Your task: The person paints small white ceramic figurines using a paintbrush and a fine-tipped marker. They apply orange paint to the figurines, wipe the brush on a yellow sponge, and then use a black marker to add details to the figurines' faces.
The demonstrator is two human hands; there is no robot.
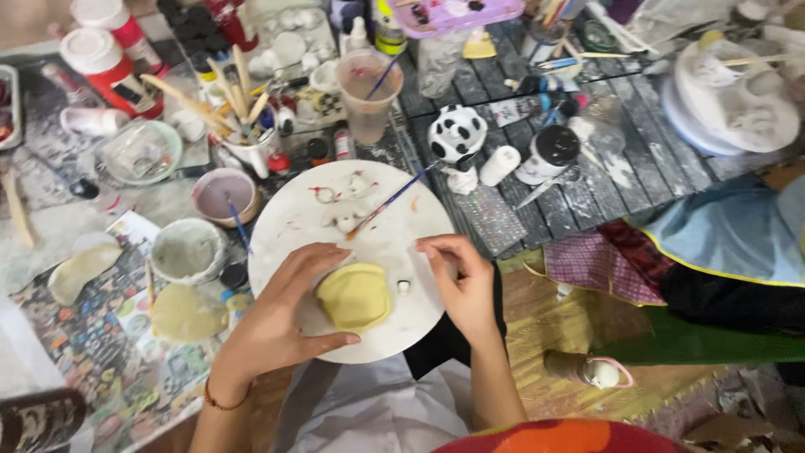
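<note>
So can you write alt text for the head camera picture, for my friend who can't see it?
A person's left hand cups a flat yellow clay piece on a round white board, while the right hand pinches something tiny beside it. A paintbrush lies on the board, with paint jars, cups of brushes and a spotted cow figure around it.

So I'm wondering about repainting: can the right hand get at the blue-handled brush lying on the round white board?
Probably yes. The right hand rests at the board edge, empty-looking, and the brush lies just beyond its fingertips with nothing between them.
</note>
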